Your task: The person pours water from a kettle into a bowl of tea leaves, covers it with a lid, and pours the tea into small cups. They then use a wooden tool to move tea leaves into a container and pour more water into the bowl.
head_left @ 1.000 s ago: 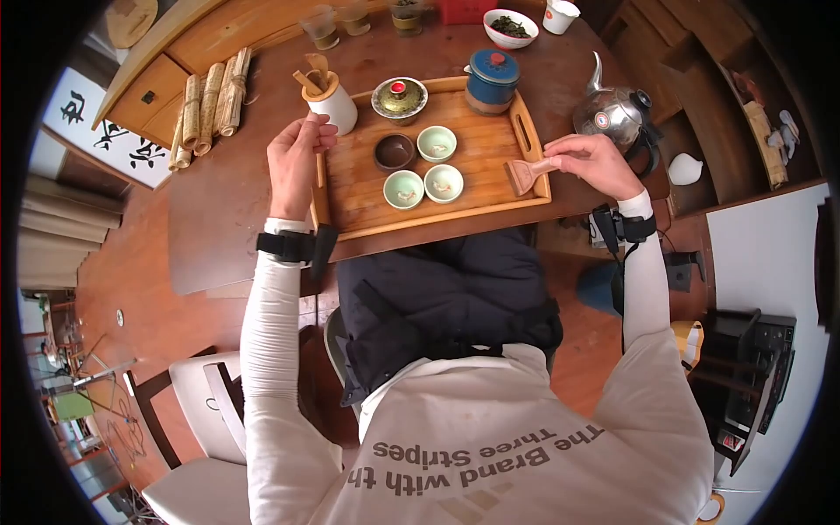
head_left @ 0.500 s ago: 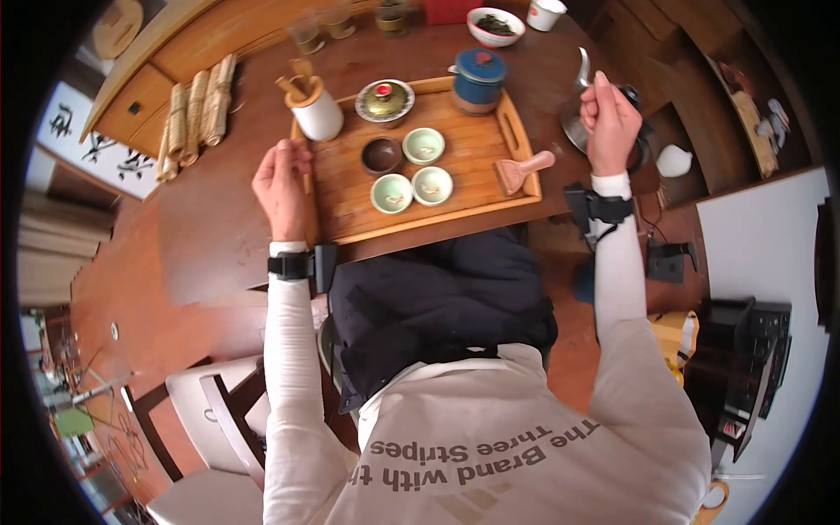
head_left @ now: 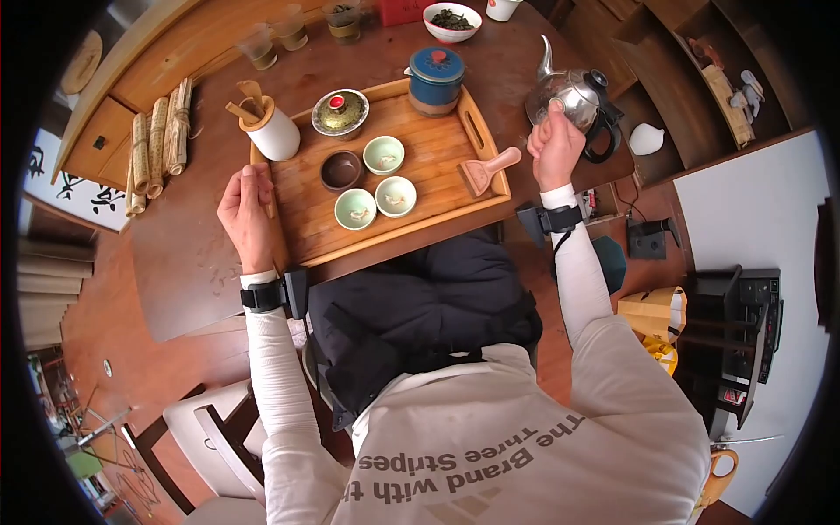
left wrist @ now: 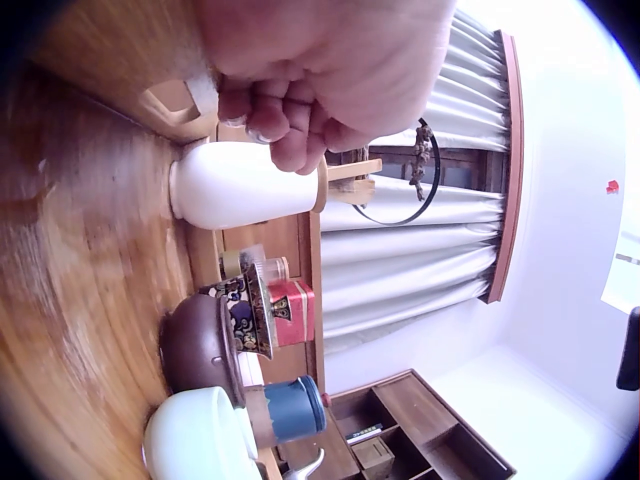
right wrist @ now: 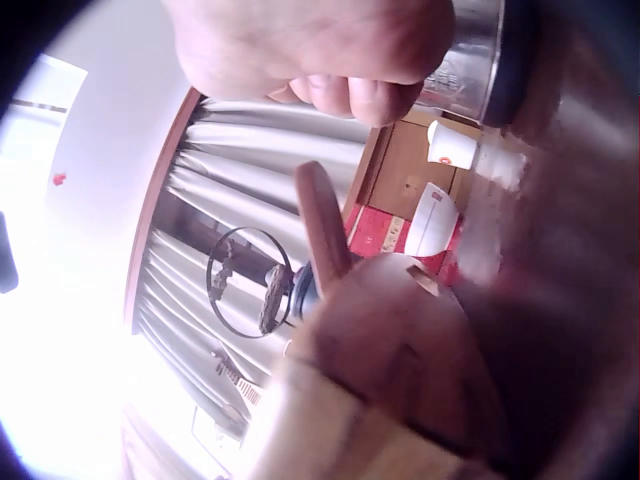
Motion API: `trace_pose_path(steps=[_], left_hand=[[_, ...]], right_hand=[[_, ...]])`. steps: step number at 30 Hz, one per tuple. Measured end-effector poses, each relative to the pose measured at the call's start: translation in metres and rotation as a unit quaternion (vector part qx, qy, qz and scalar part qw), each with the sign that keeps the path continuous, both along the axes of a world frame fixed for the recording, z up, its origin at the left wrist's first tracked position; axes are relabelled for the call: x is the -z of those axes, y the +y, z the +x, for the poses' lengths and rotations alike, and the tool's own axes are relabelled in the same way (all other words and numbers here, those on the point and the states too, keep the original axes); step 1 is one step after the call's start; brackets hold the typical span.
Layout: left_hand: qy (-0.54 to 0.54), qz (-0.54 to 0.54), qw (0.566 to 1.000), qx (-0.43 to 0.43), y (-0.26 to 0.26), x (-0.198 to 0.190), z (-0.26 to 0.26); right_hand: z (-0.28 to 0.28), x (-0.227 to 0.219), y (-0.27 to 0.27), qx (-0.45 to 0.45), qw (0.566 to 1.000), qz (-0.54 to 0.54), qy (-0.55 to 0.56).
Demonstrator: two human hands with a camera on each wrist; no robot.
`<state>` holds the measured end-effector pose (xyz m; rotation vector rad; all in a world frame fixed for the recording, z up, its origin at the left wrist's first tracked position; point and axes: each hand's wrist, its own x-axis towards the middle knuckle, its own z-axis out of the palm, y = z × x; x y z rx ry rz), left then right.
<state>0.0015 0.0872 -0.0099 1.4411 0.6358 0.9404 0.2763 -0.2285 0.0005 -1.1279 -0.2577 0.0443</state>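
Observation:
My left hand (head_left: 246, 219) hovers by the left side of the wooden tray (head_left: 430, 150), its fingers loosely bent and holding nothing. At the tray's right, my right hand (head_left: 556, 150) is raised with bent fingers and nothing in them; it overlaps the steel kettle (head_left: 573, 92) in the head view. A brush with a brownish-pink handle (head_left: 503, 161) lies over the tray's right front corner. On the tray stand three pale green cups (head_left: 355, 219), a dark brown cup (head_left: 341, 180), a lidded tea bowl (head_left: 339, 121) and a blue lidded pot (head_left: 436, 74).
A white holder of wooden tools (head_left: 275, 136) stands at the tray's back left. Tied bamboo rolls (head_left: 157, 144) lie farther left. Along the back are glass cups (head_left: 289, 33), a bowl of tea leaves (head_left: 452, 24) and a paper cup (head_left: 503, 9). Wooden shelves (head_left: 682, 79) stand at right.
My right hand has let go of the brush, which now lies on the tray's corner, and has lifted away toward the kettle. The left hand stays by the tray's left side. The view has shifted.

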Motion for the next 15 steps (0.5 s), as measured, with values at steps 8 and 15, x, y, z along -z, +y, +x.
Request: trace_pose_path(steps=[8,15], left_hand=[[-0.003,-0.009,1.0,-0.013,-0.003,0.0,-0.001],[-0.001,-0.005,1.0,-0.014,-0.006,-0.003,-0.001]], right_hand=[[-0.004,0.053,0.0,0.001,0.98,-0.195,-0.032],[-0.009,0.049,0.002,0.006,0.981,-0.193,-0.033]])
